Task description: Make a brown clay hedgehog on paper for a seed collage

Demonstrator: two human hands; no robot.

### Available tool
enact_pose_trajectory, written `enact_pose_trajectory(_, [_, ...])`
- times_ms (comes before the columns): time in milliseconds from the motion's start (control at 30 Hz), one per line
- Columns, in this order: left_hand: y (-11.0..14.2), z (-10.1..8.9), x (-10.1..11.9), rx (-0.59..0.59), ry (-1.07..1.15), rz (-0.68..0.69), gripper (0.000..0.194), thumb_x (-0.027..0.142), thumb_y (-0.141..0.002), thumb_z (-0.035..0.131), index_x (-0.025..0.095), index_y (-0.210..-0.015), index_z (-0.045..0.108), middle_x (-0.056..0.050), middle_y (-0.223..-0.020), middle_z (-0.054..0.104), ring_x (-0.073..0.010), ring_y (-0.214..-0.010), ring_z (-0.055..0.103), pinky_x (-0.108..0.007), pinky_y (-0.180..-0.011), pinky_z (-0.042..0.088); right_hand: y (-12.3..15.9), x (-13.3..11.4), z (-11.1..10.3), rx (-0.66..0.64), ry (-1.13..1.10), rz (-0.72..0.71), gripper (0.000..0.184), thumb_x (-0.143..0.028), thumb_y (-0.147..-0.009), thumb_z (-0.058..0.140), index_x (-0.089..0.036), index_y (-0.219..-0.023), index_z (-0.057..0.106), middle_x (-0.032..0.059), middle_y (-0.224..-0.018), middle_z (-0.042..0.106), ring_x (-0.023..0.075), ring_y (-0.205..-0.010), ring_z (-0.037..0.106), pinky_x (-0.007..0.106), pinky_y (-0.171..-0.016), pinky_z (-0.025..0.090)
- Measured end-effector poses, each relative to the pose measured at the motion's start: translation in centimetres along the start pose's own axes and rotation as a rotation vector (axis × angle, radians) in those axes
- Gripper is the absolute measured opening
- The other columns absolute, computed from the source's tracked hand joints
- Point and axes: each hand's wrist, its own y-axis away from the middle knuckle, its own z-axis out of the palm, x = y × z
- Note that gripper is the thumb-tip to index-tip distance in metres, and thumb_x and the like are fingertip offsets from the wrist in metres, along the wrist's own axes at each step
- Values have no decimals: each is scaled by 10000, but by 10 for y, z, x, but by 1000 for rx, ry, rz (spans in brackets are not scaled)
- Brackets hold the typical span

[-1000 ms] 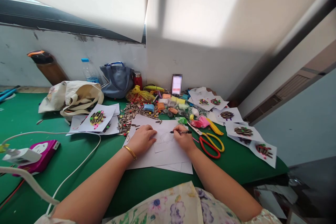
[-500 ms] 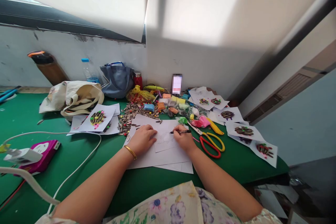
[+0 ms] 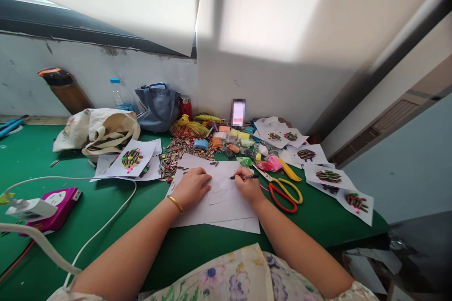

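Drawing sheet [image 3: 221, 196] between hands | left hand [image 3: 192, 187] flat, nothing visibly held | right hand [image 3: 246, 183] pinching pen [image 3: 252, 177] | light left-hand pressure could let sheet slip, skewing lines

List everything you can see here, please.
pen: 1, black, in right hand
paper: several, white, centre
scissors: 1, red-yellow, right
seeds: many, striped, behind paper
packets: several, multicoloured, beyond paper
seed pictures: several, multicoloured, left and right
phone: 1, dark-edged, by wall
bags: 3, cream, blue, yellow, back left
bottles: 3, brown, clear, red, by wall
power block: 1, magenta, left
charger: 1, white, on block
cables: several, mostly white, left
blinds: 2, white, above
table: 1, green, beneath
left hand: 1, on paper
right hand: 1, holding pen
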Motion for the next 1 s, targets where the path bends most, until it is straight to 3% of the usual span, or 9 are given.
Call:
enact_pose_trajectory(467, [0, 1, 0, 3, 10, -5, 281, 302, -856, 615, 235, -1117, 695, -95, -1113, 615, -256, -1053, 560, -380, -965, 423, 0, 0, 1, 0, 5, 1, 114, -249, -729, 479, -219, -699, 585, -5, -673, 602, 179, -654, 546, 284, -609, 411])
enact_pose_trajectory(667, [0, 1, 0, 3, 19, -7, 282, 303, -854, 619, 234, -1116, 695, -94, -1104, 619, -255, -1049, 560, -384, -968, 424, 9, -12, -4, 9, -7, -56, 128, -244, -775, 480, -212, -748, 601, 5, -698, 612, 178, -675, 558, 286, -630, 423])
enact_pose_trajectory(800, [0, 0, 2, 3, 15, -8, 282, 307, -855, 616, 231, -1115, 696, -94, -1101, 620, -258, -1054, 558, -387, -967, 424, 19, -23, -4, -56, 21, -113, 129, -233, -791, 493, -212, -774, 619, 3, -697, 621, 172, -674, 567, 282, -642, 424])
enact_pose_trajectory(1000, [0, 0, 2, 5, 36, -14, 275, 292, -850, 618, 240, -1107, 701, -95, -1103, 620, -260, -1061, 557, -393, -970, 416, 22, -21, 2, -146, -20, -19, 127, -257, -793, 506, -220, -790, 627, -8, -693, 630, 168, -653, 569, 268, -597, 421])
